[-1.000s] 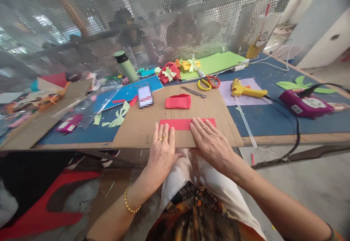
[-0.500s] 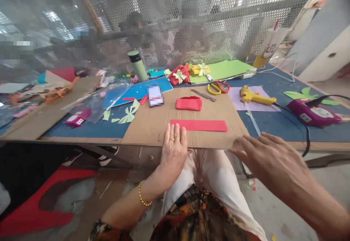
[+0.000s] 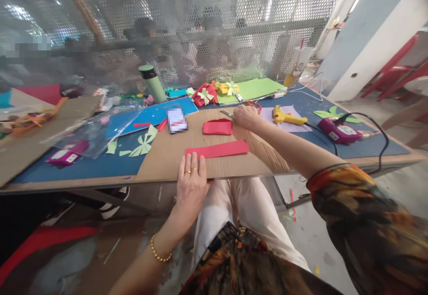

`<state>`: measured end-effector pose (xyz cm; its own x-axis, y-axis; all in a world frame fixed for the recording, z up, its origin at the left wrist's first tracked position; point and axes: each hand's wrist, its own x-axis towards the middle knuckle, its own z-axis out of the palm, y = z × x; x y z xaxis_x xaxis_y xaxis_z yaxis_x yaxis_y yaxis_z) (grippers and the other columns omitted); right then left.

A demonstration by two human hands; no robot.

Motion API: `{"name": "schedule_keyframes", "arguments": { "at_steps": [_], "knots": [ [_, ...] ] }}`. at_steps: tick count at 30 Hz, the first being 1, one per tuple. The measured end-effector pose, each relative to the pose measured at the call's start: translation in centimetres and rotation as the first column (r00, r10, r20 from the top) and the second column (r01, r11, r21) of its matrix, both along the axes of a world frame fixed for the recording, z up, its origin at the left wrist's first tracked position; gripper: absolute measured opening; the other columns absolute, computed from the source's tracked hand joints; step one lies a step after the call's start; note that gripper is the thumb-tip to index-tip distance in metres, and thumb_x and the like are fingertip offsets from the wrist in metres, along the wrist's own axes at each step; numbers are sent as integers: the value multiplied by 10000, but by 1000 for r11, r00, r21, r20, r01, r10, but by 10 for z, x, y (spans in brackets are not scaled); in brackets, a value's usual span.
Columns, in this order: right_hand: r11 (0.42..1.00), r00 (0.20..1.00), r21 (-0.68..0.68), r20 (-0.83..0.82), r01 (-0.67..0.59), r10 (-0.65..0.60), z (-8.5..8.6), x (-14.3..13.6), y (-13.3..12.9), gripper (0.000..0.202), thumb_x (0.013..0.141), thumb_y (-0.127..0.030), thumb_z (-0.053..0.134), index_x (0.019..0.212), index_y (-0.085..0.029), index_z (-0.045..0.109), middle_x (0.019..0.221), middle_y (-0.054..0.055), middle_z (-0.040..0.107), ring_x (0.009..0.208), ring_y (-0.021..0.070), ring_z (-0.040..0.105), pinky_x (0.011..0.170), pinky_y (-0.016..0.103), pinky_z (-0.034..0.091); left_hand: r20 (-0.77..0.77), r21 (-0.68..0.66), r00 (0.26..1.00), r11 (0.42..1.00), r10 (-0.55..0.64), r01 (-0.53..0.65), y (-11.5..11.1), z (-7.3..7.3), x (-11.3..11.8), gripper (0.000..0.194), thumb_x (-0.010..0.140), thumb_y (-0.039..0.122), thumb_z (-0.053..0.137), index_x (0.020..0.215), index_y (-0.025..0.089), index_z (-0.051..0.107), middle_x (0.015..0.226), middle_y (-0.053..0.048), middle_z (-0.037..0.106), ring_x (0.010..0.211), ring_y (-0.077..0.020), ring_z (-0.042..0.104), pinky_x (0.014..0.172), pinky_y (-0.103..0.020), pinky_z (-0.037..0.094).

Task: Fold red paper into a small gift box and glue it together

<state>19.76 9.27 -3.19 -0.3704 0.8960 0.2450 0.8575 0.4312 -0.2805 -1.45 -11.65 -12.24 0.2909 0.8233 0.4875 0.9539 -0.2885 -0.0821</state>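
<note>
My left hand [image 3: 192, 183] lies flat, its fingertips on the left end of a red strip [image 3: 224, 148] near the front edge of the brown cardboard [image 3: 167, 152]. The strip slants up slightly to the right. My right hand [image 3: 245, 115] reaches across with curled fingers, over the right part of a grey knife [image 3: 226, 114] and beside the scissors [image 3: 252, 104]. The knife's left part and an orange scissor loop show; what the fingers hold is hidden. A folded red piece [image 3: 217, 127] sits behind the strip.
A yellow glue gun [image 3: 287, 116] with a black cord rests on purple paper [image 3: 296, 127] at right, near a purple device [image 3: 339, 130]. A phone-like object [image 3: 177, 121], green bottle [image 3: 153, 84], and cut green paper [image 3: 143, 143] lie left.
My right hand has moved from the table's front edge forward and left to the knife and scissors. The view has turned right. The strip's right end has tilted up a little.
</note>
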Motion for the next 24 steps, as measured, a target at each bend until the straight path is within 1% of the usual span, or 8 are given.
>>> {"name": "schedule_keyframes", "arguments": {
  "at_steps": [3,7,9,13,16,19,22,24],
  "knots": [
    [988,981,-90,156,128,-113,-5,-3,1,364,1016,-350,673,1318,-148,663,1346,152,670,1175,276,681,988,471,588,-9,-31,1000,999,-14,13,0,1,-3,704,881,179,758,1500,-40,505,1556,-381,493,1512,-477,448,1249,-672,372],
    [971,954,-151,266,185,-140,3,5,-3,404,911,-158,686,1287,-10,685,1313,286,690,1269,373,643,1026,455,521,-20,-16,998,998,-67,67,0,5,-12,662,912,233,744,1485,-25,534,1542,-359,530,1480,-465,503,1251,-666,369],
    [963,949,-199,292,180,-117,7,12,-7,438,845,-159,712,1253,0,709,1252,272,726,1209,354,671,958,400,539,-19,7,995,995,-101,101,-1,7,-17,625,934,257,727,1473,-6,550,1533,-334,556,1461,-453,531,1249,-659,373],
    [938,952,-302,296,170,-77,11,27,-25,288,795,-205,712,1011,-31,792,936,185,785,903,279,723,734,333,536,-12,10,988,988,-153,153,-4,10,-26,584,969,283,692,1477,38,542,1542,-296,568,1470,-436,527,1246,-654,373],
    [945,965,-291,253,147,-72,15,38,-48,232,801,-178,672,972,-75,791,896,140,786,858,242,711,697,302,501,2,-4,987,987,-163,163,-3,11,-29,581,977,284,678,1485,48,524,1546,-303,560,1484,-435,509,1231,-652,386],
    [960,988,-256,134,113,-80,19,52,-74,207,838,-149,639,1006,-119,756,859,81,780,830,201,711,680,263,483,22,-23,985,985,-170,171,0,10,-30,598,988,312,668,1506,64,500,1576,-304,526,1509,-429,480,1230,-642,387],
    [977,971,-189,-197,95,-132,20,74,-105,241,857,-168,695,1097,-143,684,781,22,736,717,159,682,646,246,476,3,-22,982,982,-189,189,0,12,-31,627,1002,351,655,1532,68,475,1591,-304,508,1514,-436,469,1224,-633,395],
    [989,904,-136,-412,60,-111,15,90,-130,330,868,-228,730,1178,-161,638,750,-10,707,660,144,657,626,247,483,-25,-10,977,977,-211,211,-3,18,-32,651,1013,402,639,1538,58,468,1591,-314,499,1508,-453,468,1216,-637,402]
  ]
}}
